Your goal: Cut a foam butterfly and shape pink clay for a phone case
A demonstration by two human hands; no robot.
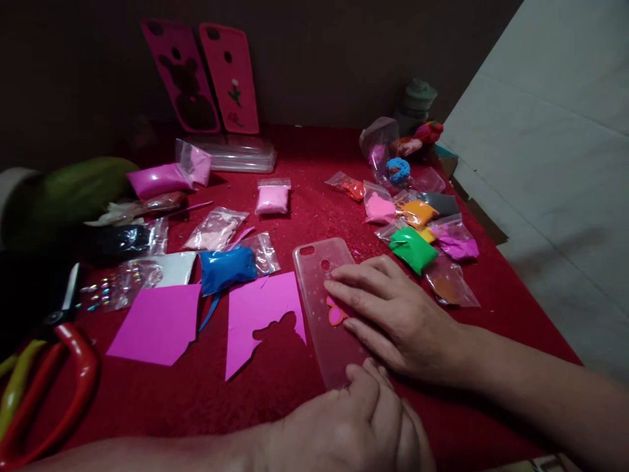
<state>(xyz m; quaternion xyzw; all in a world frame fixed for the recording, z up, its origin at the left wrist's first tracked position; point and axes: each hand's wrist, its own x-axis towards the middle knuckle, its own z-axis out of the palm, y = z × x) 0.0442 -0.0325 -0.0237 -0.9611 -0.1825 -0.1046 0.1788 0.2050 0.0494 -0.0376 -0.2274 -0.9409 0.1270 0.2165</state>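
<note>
Two bare hands at one clear case [319,328], which lies flat on the red tabletop [196,400], left of the right hand and ahead of the left. Long axis runs away from the person, camera-hole end farthest and leaning a little left. Right hand [413,321] comes in across the case's right edge, fingers stretched out, slightly apart, not closed round anything. A small pink cutout [335,312] with orange edging rests on the case, just beside those fingertips and partly covered by them; right hand clearly the nearer. Left hand [368,419] sits at the case's near end, fingers curled; cannot tell whether they grip the edge or only rest there. Just left of the case: a purple sheet [255,305] with a shaped gap in its near right corner. Farther left, scissors [81,370], well apart from both hands. Green packet [413,249] beyond the right hand.
</note>
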